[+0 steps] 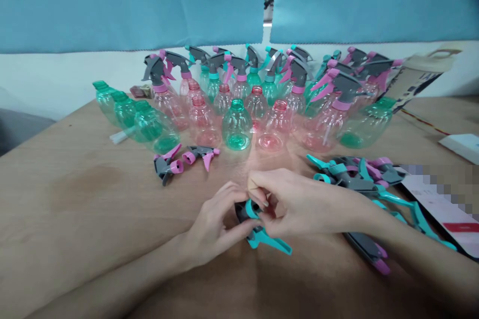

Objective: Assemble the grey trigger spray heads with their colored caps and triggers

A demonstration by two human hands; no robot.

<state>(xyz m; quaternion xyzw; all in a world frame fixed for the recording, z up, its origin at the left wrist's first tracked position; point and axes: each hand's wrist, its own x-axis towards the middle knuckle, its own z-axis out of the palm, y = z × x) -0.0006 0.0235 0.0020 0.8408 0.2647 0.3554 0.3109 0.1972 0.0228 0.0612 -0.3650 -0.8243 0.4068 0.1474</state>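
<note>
Near the table's front, my left hand (pixel 220 224) is closed around a grey and teal spray head (pixel 247 212), whose teal trigger points down to the right. My right hand (pixel 279 202) meets it from the other side, fingers pinched at the teal collar; whatever small thing may be between those fingertips is hidden. Just beyond my hands stand an open green bottle (pixel 237 127) and an open pink bottle (pixel 275 127). Two grey and pink spray heads (pixel 166 165) lie left of them.
Several bottles with spray heads (pixel 297 77) crowd the back. Green bottles (pixel 125 109) lean at the left. A pile of loose spray heads (pixel 355 174) lies at the right, by a paper-covered dark tray (pixel 441 204). A printed cup (pixel 415 77) tilts behind.
</note>
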